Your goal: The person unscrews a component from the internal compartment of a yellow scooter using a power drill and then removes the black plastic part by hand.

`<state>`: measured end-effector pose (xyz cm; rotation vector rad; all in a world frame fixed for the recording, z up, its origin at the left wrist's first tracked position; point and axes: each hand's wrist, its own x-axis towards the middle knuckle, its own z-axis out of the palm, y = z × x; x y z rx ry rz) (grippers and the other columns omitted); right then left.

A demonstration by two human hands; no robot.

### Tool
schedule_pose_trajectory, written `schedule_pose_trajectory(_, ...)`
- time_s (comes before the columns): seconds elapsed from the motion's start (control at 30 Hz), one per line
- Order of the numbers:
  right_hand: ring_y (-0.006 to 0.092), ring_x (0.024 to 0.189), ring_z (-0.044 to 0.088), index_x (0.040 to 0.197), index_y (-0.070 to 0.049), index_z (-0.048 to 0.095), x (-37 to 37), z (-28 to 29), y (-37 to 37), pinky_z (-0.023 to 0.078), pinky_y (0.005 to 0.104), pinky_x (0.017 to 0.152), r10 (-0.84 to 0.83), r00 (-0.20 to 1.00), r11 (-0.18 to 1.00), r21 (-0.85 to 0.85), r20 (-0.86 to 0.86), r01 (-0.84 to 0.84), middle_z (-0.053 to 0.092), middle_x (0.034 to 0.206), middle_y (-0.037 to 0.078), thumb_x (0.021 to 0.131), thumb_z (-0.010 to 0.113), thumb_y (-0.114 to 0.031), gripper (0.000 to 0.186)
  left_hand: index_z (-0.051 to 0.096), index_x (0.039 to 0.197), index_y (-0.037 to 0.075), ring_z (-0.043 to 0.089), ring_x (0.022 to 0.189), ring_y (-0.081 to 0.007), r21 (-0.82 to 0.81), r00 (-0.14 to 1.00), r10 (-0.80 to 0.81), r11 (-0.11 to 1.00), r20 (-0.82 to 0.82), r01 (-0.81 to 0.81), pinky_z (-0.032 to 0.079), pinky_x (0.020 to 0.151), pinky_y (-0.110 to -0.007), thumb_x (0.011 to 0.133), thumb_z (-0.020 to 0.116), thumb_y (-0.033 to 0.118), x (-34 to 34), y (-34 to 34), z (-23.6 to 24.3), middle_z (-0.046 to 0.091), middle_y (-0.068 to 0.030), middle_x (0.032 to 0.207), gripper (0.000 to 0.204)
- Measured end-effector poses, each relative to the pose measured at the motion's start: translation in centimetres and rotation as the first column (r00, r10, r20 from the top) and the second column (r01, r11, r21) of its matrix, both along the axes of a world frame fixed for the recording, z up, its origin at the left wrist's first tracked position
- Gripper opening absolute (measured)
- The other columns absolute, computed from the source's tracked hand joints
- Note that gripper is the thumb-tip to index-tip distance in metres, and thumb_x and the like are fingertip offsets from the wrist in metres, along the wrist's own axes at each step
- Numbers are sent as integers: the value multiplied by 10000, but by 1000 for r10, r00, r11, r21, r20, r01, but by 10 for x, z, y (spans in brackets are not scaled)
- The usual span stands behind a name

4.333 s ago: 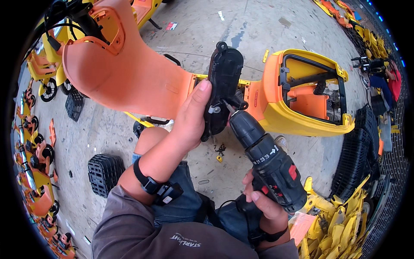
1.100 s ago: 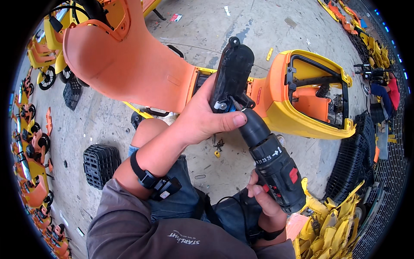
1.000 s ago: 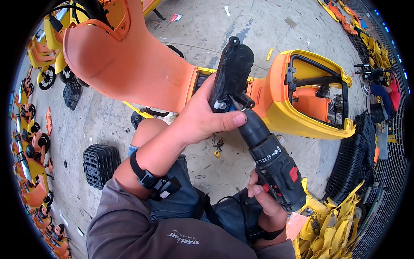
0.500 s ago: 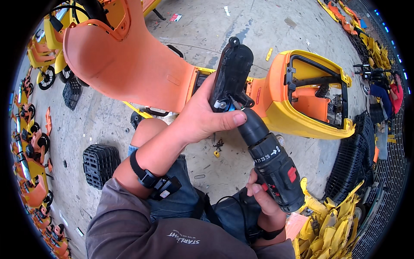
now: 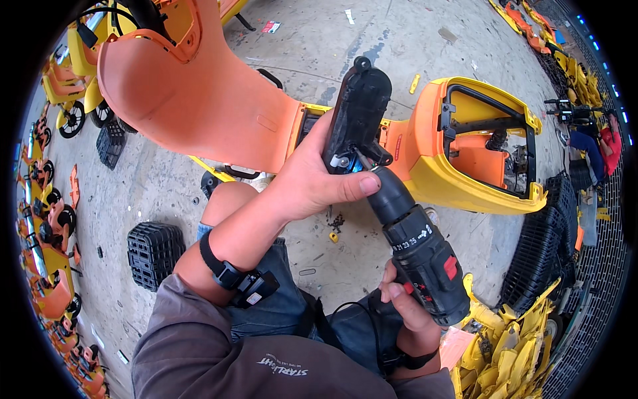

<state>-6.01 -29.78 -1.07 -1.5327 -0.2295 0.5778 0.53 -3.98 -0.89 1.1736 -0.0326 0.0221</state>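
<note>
Over scooter deck, L hand (image 5: 309, 179) grips black cover (image 5: 357, 113); R hand (image 5: 405, 316) fisted on drill (image 5: 415, 249).

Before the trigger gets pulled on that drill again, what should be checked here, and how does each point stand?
1. Left hand grips the black part: ok, fingers wrap its lower end.
2. Left thumb steadies the drill nose: ok, the thumb lies on the chuck, though close to a turning piece.
3. Bit seated on the screw: cannot tell, the tip is too small to make out.
4. Right hand holds the drill grip firmly: ok, fingers are closed around it.
5. Black part clear of the orange and yellow scooter body: cannot tell, it overlaps the body in this view.
</note>
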Motion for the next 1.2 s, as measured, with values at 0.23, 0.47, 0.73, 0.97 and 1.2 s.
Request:
schedule_pose_trajectory(0.23,119,690,592,1031,-44,606,-4,9,6,467,287,704,-84,995,996,13,-55,85,609,762,-5,814,721,-132,261,290,1485,-1,546,1099,-143,31,1000,-13,999,22,13,453,965,-315,738,880,272,1,2,0,518,-61,1262,990)
schedule_pose_trajectory(0.47,114,648,573,1144,21,540,1,-1,-2,491,262,630,31,995,999,22,98,-34,584,810,55,827,679,-107,368,295,1481,-5,533,1092,-141,82,999,-5,997,34,2,451,945,-304,716,890,298,1,2,2,511,-69,1270,1015)
schedule_pose_trajectory(0.73,127,649,579,1279,36,479,-5,12,10,498,276,640,-92,992,991,93,-85,100,596,831,65,820,678,-106,520,281,1479,-24,499,1227,-202,124,999,6,992,-38,-1,406,1038,-341,612,914,497,1,2,5,493,-120,1350,1193)
schedule_pose_trajectory(0.97,108,632,585,1093,12,536,3,14,11,481,251,612,-93,995,988,125,-20,95,604,769,39,819,683,-113,335,320,1463,2,530,896,-84,123,999,-16,992,47,10,475,764,-245,647,936,276,2,4,-1,541,-35,1140,1059)
schedule_pose_trajectory(1.2,102,603,593,1025,7,533,6,13,12,477,236,570,-107,993,979,168,-39,112,607,738,35,810,711,-128,310,311,1482,23,521,865,-82,127,997,-23,992,70,14,472,748,-235,605,960,286,3,3,1,546,-31,1129,1123)
